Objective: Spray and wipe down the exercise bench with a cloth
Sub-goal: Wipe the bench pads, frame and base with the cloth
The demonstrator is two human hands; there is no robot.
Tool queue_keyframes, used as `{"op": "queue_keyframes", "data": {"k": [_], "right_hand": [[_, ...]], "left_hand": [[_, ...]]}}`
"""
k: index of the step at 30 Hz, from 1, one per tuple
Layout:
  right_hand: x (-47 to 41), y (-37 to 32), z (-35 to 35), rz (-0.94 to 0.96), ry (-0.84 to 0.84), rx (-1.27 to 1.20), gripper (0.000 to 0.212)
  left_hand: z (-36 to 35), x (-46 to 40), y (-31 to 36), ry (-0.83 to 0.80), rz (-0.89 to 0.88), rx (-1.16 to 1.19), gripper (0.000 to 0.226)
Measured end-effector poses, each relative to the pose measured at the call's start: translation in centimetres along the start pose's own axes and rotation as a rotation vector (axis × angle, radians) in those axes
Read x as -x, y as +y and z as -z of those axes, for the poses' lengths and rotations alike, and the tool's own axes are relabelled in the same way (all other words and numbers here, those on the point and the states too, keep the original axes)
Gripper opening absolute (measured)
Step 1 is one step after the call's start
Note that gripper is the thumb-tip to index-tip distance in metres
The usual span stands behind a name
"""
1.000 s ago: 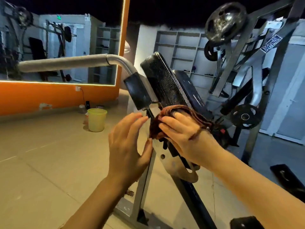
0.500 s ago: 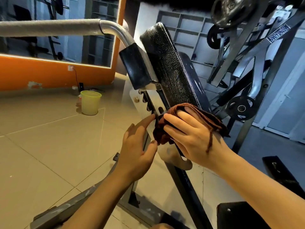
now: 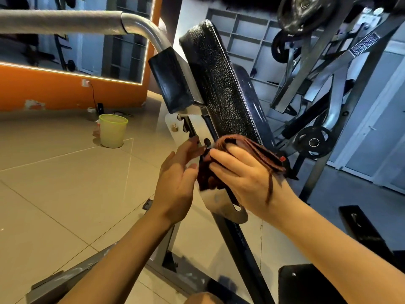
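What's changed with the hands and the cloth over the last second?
The right hand slid the brown cloth down off the black pad toward the metal bracket. The left hand followed, fingertips at the frame. The right hand's grip on the cloth is unchanged.

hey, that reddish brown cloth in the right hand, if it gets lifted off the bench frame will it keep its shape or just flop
Probably flop: the cloth lies in soft folds draped over the right hand, with a loose strand hanging across the wrist. It looks light, since the fingers alone hold it against the bench frame. Its woven look suggests it shouldn't slip easily.
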State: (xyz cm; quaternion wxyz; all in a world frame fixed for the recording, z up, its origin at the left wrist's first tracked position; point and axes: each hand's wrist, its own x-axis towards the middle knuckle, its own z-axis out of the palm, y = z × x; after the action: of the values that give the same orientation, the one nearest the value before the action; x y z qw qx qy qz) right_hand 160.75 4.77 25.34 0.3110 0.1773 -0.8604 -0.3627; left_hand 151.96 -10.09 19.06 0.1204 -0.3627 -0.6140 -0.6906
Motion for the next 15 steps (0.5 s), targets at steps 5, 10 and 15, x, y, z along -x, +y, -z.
{"op": "queue_keyframes", "data": {"k": [5, 10, 15], "right_hand": [[0.5, -1.0, -0.3, -0.001, 0.058, -0.097, 0.031], [2.2, -1.4, 0.0, 0.055, -0.003, -0.044, 0.033], [0.0, -1.6, -0.9, -0.024, 0.098, -0.122, 0.036]], "left_hand": [[0.1, -0.1, 0.3, -0.054, 0.078, 0.152, 0.045], [-0.1, -0.3, 0.4, -0.038, 0.075, 0.159, 0.044], [0.5, 0.0, 0.7, -0.069, 0.062, 0.169, 0.045]]}}
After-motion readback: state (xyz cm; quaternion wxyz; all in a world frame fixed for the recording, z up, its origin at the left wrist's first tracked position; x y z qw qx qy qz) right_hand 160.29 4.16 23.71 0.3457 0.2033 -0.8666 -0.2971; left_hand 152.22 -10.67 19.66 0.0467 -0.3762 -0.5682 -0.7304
